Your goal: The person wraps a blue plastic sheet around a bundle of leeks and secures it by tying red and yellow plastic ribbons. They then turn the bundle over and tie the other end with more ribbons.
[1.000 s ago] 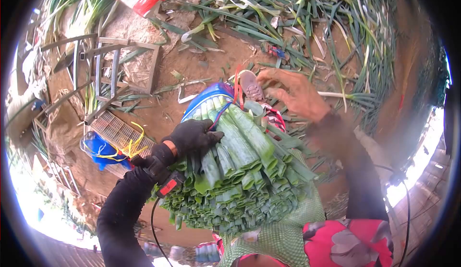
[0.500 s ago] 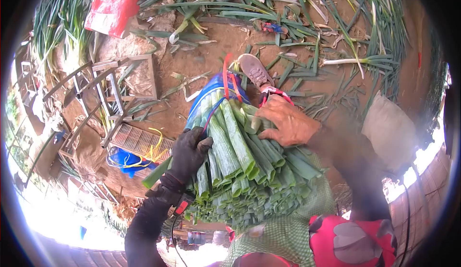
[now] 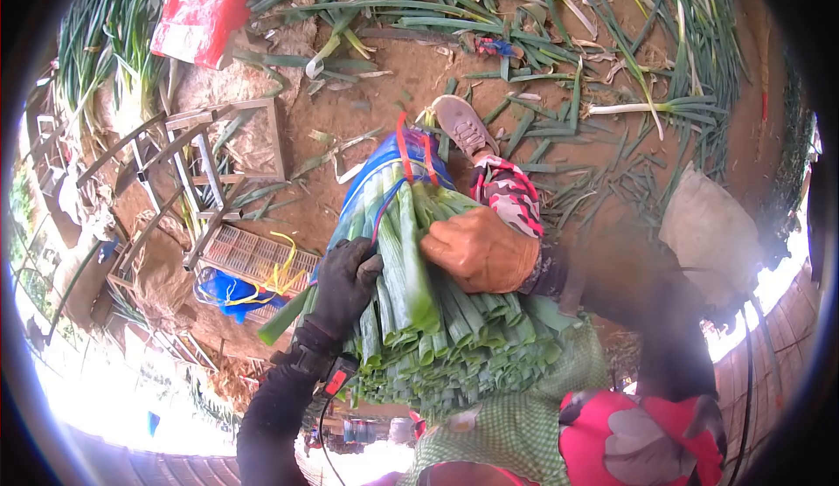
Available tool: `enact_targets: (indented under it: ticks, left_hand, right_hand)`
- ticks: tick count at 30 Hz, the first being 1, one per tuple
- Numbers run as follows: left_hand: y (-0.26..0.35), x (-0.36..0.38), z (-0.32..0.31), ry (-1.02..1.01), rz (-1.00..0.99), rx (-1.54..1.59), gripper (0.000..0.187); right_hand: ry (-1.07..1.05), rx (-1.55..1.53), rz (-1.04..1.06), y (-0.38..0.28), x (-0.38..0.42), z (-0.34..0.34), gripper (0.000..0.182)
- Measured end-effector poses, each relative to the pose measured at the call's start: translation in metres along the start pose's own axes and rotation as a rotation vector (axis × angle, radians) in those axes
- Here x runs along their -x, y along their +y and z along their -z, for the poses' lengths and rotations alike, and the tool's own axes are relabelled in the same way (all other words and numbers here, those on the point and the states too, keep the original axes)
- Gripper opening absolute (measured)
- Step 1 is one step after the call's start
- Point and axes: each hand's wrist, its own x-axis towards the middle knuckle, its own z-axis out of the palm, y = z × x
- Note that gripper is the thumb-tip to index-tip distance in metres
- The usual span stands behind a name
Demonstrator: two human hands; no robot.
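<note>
A large bundle of green onion leaves (image 3: pixel 454 355) lies across the person's lap, its cut ends toward the body. Blue plastic wrap (image 3: pixel 363 187) and red and yellow bands surround its far end. My left hand (image 3: pixel 343 285), in a black glove, rests with bent fingers on the bundle's left side; whether it grips a leaf or the thin blue cord is unclear. Bare and curled, my right hand (image 3: pixel 482 250) is on top of the bundle beside the raised leaves, its fingertips hidden against them.
A metal frame (image 3: pixel 281 141) stands at the left, near a crate (image 3: pixel 236 254) with blue plastic and yellow ties. Loose onions (image 3: pixel 647 110) lie on the dirt ground beyond. A shoe (image 3: pixel 465 126) is past the bundle, a pale sack (image 3: pixel 712 228) at right.
My right hand has moved left and toward the body, its fingers now curled in. Leaves near it have shifted. My left hand has barely moved.
</note>
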Motion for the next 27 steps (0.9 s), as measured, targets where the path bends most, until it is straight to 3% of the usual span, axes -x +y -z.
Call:
enact_targets:
  ticks: [2,4,8,10,12,14,15,17,24,27]
  left_hand:
    - [0.001,0.002,0.003,-0.007,0.016,0.012,0.032]
    - [0.002,0.002,0.003,0.014,0.015,0.019,0.033]
    - [0.0,0.007,0.002,-0.027,0.064,0.035,0.033]
    - [-0.005,0.006,0.002,-0.063,0.093,0.046,0.034]
    - [-0.003,0.009,0.002,-0.075,0.115,0.054,0.036]
    - [-0.005,0.005,0.004,-0.079,0.119,0.039,0.037]
    - [-0.006,0.007,0.004,-0.081,0.122,0.029,0.038]
    - [-0.005,0.005,0.002,-0.09,0.127,0.033,0.04]
    - [-0.005,0.004,-0.001,-0.049,0.109,0.009,0.041]
    - [-0.002,0.003,0.002,-0.079,0.139,0.001,0.04]
  right_hand:
    - [0.201,-0.012,0.045,-0.003,-0.006,0.019,0.014]
    - [0.501,0.108,0.073,0.029,-0.008,0.036,0.028]
    - [0.624,0.311,-0.706,0.14,0.032,0.028,0.03]
    - [0.087,0.548,-0.568,0.167,0.077,-0.018,0.022]
    - [-0.214,-0.167,-0.81,0.177,0.078,-0.049,0.031]
    - [-0.231,-0.07,-0.522,0.215,0.097,-0.121,0.025]
    - [-0.172,-0.29,-0.742,0.196,0.081,-0.125,0.023]
    - [-0.006,-0.403,-0.698,0.195,0.065,-0.151,0.027]
    - [0.155,0.081,-0.804,0.174,0.024,-0.168,0.032]
    - [0.337,0.06,-0.805,0.181,0.041,-0.174,0.03]
